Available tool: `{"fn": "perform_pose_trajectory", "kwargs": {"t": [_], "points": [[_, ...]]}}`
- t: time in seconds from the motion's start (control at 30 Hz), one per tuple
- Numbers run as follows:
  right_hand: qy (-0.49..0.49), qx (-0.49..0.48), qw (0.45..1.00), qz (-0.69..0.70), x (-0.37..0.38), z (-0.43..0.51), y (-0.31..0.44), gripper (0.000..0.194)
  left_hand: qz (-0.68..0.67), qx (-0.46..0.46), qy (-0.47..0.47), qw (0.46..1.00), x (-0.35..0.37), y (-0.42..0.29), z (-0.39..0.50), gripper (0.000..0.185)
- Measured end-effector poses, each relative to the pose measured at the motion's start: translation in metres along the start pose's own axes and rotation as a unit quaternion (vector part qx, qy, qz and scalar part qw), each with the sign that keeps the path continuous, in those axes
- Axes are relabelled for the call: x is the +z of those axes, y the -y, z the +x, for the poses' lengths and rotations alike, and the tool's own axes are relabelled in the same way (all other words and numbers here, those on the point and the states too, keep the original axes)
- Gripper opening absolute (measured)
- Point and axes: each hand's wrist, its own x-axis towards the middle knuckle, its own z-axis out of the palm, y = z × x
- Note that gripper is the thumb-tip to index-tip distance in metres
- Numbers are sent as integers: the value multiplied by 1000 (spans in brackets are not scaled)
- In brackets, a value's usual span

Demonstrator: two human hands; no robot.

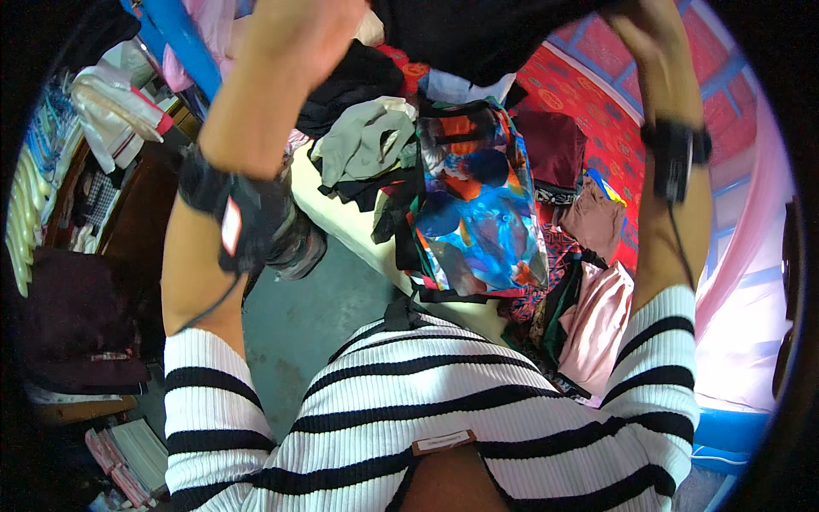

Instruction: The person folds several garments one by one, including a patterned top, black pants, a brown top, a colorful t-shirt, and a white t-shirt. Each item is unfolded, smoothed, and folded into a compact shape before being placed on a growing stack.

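A black cloth garment [473, 38] hangs raised between my two hands at the top of the view, its upper part cut off by the picture's edge. My left hand [313, 32] is blurred and grips its left side. At its right side my right hand [643, 29] holds on, with the fingers mostly out of sight. Below the cloth lies a stack of folded clothes topped by a multicoloured printed garment [480, 192]. A crumpled grey-green garment [365, 144] rests to the left of that stack, and a folded maroon garment [550, 150] to its right.
Clothes cover part of a bed with a red patterned sheet [576, 89]. Shiny pink fabric [598, 320] lies near its front. Pink netting [736, 243] hangs at the right. Shelves with clothes [96, 198] and pale hangers [25, 217] stand left, beside the grey floor [288, 326].
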Motion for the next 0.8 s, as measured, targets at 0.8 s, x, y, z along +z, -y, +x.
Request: {"fn": "perform_pose_trajectory", "kwargs": {"t": [0.8], "points": [[-177, 340, 849, -364, -94, -404, -221, 30, -170, -489, -5, 855, 63, 278, -163, 26]]}}
